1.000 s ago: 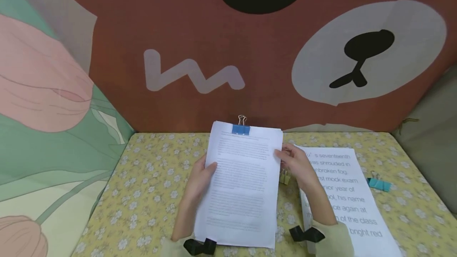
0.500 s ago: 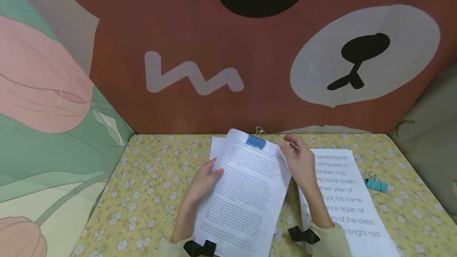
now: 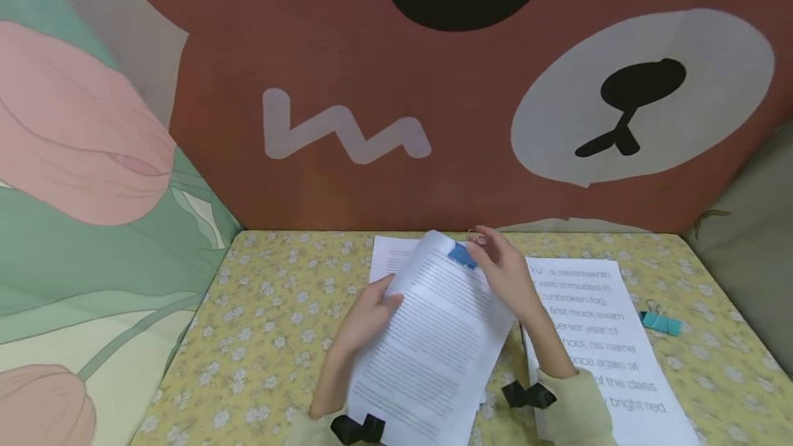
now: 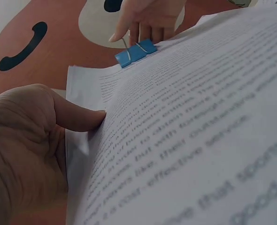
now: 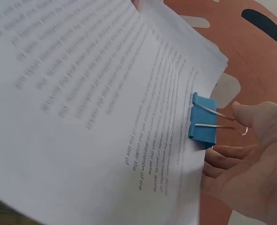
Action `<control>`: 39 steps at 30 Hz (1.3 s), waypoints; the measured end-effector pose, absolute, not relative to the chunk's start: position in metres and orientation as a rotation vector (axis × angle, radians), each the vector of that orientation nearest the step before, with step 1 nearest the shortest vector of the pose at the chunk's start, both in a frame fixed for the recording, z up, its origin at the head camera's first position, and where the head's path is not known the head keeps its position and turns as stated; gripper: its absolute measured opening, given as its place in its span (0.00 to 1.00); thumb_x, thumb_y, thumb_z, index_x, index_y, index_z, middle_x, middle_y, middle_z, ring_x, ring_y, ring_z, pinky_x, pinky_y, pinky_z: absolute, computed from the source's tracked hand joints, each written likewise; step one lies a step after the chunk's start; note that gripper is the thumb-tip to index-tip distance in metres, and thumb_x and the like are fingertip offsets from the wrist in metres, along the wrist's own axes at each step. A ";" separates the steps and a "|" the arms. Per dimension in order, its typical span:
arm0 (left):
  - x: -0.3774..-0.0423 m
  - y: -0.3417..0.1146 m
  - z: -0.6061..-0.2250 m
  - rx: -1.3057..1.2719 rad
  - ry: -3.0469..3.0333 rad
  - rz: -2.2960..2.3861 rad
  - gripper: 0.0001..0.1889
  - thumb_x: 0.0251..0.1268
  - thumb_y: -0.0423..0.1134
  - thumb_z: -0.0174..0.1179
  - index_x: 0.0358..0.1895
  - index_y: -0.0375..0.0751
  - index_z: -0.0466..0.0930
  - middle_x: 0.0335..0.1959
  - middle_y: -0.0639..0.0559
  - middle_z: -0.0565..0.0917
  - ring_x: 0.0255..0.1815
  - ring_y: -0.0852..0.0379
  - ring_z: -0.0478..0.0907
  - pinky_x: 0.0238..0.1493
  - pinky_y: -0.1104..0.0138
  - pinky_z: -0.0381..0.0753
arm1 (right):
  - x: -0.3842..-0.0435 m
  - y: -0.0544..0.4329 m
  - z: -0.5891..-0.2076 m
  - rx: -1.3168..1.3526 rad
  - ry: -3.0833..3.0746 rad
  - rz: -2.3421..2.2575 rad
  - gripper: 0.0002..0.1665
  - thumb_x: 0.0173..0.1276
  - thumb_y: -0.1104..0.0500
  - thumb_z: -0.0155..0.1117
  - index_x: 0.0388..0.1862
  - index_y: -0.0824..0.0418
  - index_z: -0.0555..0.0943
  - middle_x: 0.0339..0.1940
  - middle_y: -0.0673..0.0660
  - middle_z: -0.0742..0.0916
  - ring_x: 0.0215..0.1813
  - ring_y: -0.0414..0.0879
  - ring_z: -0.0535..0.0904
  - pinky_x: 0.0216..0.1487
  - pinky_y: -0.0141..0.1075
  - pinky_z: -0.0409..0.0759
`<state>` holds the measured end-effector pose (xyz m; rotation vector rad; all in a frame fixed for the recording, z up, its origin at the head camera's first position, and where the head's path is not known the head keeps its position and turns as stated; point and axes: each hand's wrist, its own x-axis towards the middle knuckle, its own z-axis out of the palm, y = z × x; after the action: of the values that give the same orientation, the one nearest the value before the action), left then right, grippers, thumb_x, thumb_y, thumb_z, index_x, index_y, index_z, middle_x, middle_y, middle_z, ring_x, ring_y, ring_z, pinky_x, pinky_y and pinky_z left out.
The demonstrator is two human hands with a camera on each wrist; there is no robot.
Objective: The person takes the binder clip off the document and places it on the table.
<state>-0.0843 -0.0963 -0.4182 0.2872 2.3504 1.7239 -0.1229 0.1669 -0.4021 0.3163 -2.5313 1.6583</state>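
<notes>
A printed paper stack (image 3: 427, 349) is raised and turned with its top toward the right. My left hand (image 3: 367, 314) grips its left edge, thumb on the printed face and fingers underneath. A blue binder clip (image 3: 462, 255) sits on the top edge; its two wire handles stand outward in the right wrist view. My right hand (image 3: 506, 277) is at the clip, the thumb (image 5: 246, 111) against the wire end and the other fingers on the far side, pinching the handles. Behind the raised pages another printed sheet (image 3: 390, 253) shows at the upper left, partly hidden.
On the right, under my right forearm, lies a second stack with large print (image 3: 601, 356). Farther right is a teal binder clip (image 3: 661, 323). A flowered tablecloth (image 3: 260, 349) covers the table, and a brown patterned cloth wall (image 3: 347, 191) rises at its back edge.
The paper stack has tilted, its top swinging right, revealing a sheet behind it. My right hand has left the right edge and moved up to the blue clip. My left hand keeps its grip.
</notes>
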 end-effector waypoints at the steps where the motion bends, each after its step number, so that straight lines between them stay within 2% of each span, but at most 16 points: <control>1: -0.084 -0.096 -0.418 0.280 2.342 1.737 0.21 0.77 0.30 0.50 0.69 0.32 0.75 0.51 0.40 0.85 0.41 0.51 0.82 0.49 0.55 0.81 | -0.129 0.168 -0.398 0.331 -2.563 1.669 0.34 0.82 0.50 0.58 0.77 0.68 0.67 0.65 0.67 0.82 0.70 0.61 0.76 0.70 0.55 0.72; 4: -0.085 -0.097 -0.418 0.241 2.303 1.777 0.22 0.78 0.31 0.50 0.71 0.34 0.74 0.48 0.41 0.85 0.39 0.51 0.83 0.47 0.56 0.82 | -0.146 0.175 -0.388 0.407 -2.627 1.744 0.35 0.82 0.49 0.58 0.77 0.70 0.66 0.65 0.67 0.82 0.68 0.60 0.77 0.70 0.54 0.72; 9: -0.084 -0.100 -0.416 0.240 2.209 1.849 0.23 0.79 0.32 0.49 0.73 0.33 0.71 0.47 0.40 0.85 0.36 0.50 0.84 0.45 0.58 0.82 | -0.167 0.191 -0.376 0.584 -2.659 1.907 0.29 0.82 0.53 0.58 0.72 0.71 0.72 0.59 0.68 0.85 0.57 0.50 0.85 0.60 0.40 0.81; 12: -0.084 -0.101 -0.416 0.245 2.144 1.872 0.24 0.79 0.32 0.48 0.74 0.33 0.70 0.45 0.40 0.85 0.34 0.49 0.84 0.41 0.58 0.84 | -0.173 0.199 -0.372 0.698 -2.684 1.943 0.26 0.80 0.57 0.60 0.69 0.72 0.74 0.55 0.67 0.87 0.53 0.44 0.86 0.55 0.35 0.82; 15: -0.085 -0.100 -0.417 0.256 2.128 1.877 0.24 0.79 0.32 0.48 0.74 0.33 0.69 0.44 0.40 0.85 0.34 0.49 0.84 0.39 0.58 0.84 | -0.176 0.201 -0.369 0.777 -2.733 1.931 0.26 0.78 0.56 0.62 0.68 0.71 0.76 0.55 0.64 0.87 0.54 0.45 0.84 0.55 0.36 0.81; 22: -0.085 -0.100 -0.418 0.257 2.166 1.853 0.24 0.79 0.32 0.48 0.74 0.34 0.70 0.51 0.40 0.84 0.39 0.49 0.84 0.46 0.58 0.82 | -0.180 0.197 -0.370 0.778 -2.833 1.869 0.26 0.78 0.55 0.62 0.65 0.73 0.76 0.54 0.62 0.85 0.52 0.52 0.79 0.53 0.39 0.79; 27: -0.084 -0.102 -0.419 0.258 2.186 1.831 0.24 0.80 0.33 0.48 0.74 0.33 0.70 0.55 0.40 0.83 0.41 0.50 0.83 0.50 0.57 0.81 | -0.178 0.193 -0.370 0.713 -2.862 1.790 0.23 0.77 0.54 0.64 0.58 0.72 0.80 0.47 0.60 0.87 0.47 0.51 0.81 0.51 0.39 0.81; 34: -0.086 -0.103 -0.422 0.288 2.185 1.809 0.24 0.80 0.32 0.48 0.74 0.33 0.70 0.51 0.41 0.84 0.40 0.50 0.83 0.49 0.57 0.81 | -0.178 0.189 -0.376 0.688 -2.788 1.742 0.16 0.74 0.55 0.68 0.48 0.68 0.84 0.37 0.59 0.88 0.41 0.52 0.83 0.49 0.42 0.83; 39: -0.087 -0.103 -0.422 0.285 2.166 1.802 0.24 0.79 0.32 0.48 0.75 0.34 0.69 0.47 0.41 0.85 0.38 0.50 0.83 0.46 0.58 0.82 | -0.178 0.189 -0.377 0.622 -2.697 1.706 0.16 0.75 0.53 0.68 0.45 0.66 0.85 0.38 0.58 0.88 0.41 0.50 0.84 0.49 0.46 0.84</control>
<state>-0.0874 -0.1033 -0.4225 0.2848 2.1665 1.8024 -0.1778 0.1892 -0.3771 0.6224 -2.6972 1.7059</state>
